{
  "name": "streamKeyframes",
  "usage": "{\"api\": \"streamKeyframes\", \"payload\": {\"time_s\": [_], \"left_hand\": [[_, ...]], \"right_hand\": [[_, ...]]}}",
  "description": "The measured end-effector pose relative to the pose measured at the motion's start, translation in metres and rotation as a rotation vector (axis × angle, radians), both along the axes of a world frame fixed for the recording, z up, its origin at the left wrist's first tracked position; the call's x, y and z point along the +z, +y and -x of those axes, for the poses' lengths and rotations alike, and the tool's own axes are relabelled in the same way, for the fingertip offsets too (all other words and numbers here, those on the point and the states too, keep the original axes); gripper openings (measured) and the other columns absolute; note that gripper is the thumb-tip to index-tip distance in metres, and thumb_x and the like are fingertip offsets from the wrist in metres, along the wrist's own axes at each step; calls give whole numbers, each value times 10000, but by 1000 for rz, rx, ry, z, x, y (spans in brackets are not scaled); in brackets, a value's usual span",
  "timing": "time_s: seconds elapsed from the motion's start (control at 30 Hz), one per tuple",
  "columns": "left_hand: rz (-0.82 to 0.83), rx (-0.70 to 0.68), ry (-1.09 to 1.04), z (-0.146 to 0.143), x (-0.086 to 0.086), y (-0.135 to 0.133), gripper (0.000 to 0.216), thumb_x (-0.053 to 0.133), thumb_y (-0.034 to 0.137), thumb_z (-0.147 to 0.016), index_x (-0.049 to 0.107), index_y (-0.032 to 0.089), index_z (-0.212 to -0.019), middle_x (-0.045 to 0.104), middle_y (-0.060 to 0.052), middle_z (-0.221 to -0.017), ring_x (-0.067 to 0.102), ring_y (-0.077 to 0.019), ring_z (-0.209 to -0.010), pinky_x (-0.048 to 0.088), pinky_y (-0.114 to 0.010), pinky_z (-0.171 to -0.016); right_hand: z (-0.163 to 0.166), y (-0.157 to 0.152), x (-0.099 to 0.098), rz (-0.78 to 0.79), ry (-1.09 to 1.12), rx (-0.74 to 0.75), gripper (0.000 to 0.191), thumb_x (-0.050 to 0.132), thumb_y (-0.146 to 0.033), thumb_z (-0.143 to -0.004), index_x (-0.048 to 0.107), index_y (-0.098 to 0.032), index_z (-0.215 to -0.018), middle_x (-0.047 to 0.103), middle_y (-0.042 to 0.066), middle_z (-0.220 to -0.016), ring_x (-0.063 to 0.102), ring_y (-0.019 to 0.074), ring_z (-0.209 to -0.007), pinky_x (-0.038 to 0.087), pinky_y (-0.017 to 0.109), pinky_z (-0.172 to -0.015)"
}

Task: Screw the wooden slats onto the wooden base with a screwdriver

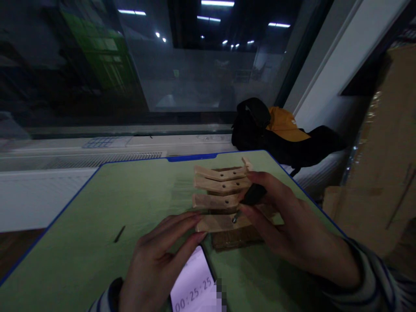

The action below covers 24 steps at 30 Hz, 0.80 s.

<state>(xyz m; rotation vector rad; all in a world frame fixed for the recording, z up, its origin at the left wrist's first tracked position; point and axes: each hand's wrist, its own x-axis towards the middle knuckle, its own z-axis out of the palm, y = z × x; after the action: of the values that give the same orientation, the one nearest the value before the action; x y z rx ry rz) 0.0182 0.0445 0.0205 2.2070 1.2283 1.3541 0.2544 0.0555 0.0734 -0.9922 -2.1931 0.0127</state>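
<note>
In the head view, several pale wooden slats (212, 201) with small round holes lie side by side across a brown wooden block (237, 238). My left hand (159, 251) pinches the left end of the nearest slat (216, 223) between thumb and fingers. Between the thumb and fingers of my right hand (286, 216) is a black-handled screwdriver (255, 194), tilted down to the left. Its thin metal shaft points at a small shiny screw (234, 219) in the nearest slat. My right hand hides the right ends of the slats.
A phone (195, 277) showing a timer lies below the slats. A small dark, thin piece (119, 234) rests on the green tabletop (97, 199) at left. Beyond the table's blue edge are a black bag (250, 123), an orange cap (286, 123) and cardboard (370, 173).
</note>
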Motion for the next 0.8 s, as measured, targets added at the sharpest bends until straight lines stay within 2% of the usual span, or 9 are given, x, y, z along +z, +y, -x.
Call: {"api": "streamKeyframes", "payload": {"time_s": [0.1,0.23,0.33,0.43,0.53,0.63,0.73,0.8], "left_hand": [[-2,-24,15,0,-3,1,196,659,201,-837,672,255,-1025,727,13,-1002,689,-119,-886,571,-197,-793],[-54,-18,74,3,-2,-1,253,684,189,-817,649,210,-1067,697,-27,-1062,661,-136,-950,553,-223,-836],[-174,27,128,5,6,-4,231,678,144,-813,649,170,-1041,677,-52,-1048,638,-142,-944,534,-233,-828],[-244,47,146,2,21,-3,174,671,115,-812,651,157,-980,674,-44,-978,626,-134,-898,514,-232,-797],[-171,-28,156,-9,40,8,162,669,163,-824,655,176,-985,698,-17,-921,636,-136,-855,503,-243,-767],[115,-151,278,-23,57,24,154,689,217,-805,690,223,-959,725,19,-897,660,-147,-821,489,-249,-744],[327,-232,308,-36,64,37,151,637,262,-829,716,227,-953,735,4,-925,671,-168,-819,486,-259,-732],[393,-239,299,-42,63,42,150,609,255,-823,726,207,-906,738,-11,-865,669,-178,-771,475,-256,-667]], "right_hand": [[0,1,-2,25,45,46,605,550,-118,-869,263,-172,-1399,630,82,-1194,653,113,-958,535,155,-805],[0,0,-2,42,60,41,614,553,-133,-871,257,-210,-1404,595,68,-1271,617,126,-1075,526,194,-884],[0,-1,1,53,35,40,605,555,-150,-877,259,-214,-1400,604,64,-1266,615,123,-1093,509,196,-916],[1,0,4,66,5,29,577,546,-185,-889,269,-208,-1394,613,77,-1261,628,124,-1078,518,182,-880],[1,1,6,125,-16,25,558,522,-216,-904,265,-233,-1399,585,87,-1311,607,140,-1126,521,213,-890],[1,1,7,180,-14,59,568,497,-199,-915,233,-254,-1414,588,73,-1312,609,130,-1120,515,235,-910],[1,0,9,191,-22,73,559,486,-189,-920,236,-247,-1416,616,69,-1269,620,128,-1097,516,248,-910],[2,-1,11,183,-35,72,529,473,-193,-929,255,-242,-1409,614,74,-1270,609,133,-1114,508,267,-928]]}}
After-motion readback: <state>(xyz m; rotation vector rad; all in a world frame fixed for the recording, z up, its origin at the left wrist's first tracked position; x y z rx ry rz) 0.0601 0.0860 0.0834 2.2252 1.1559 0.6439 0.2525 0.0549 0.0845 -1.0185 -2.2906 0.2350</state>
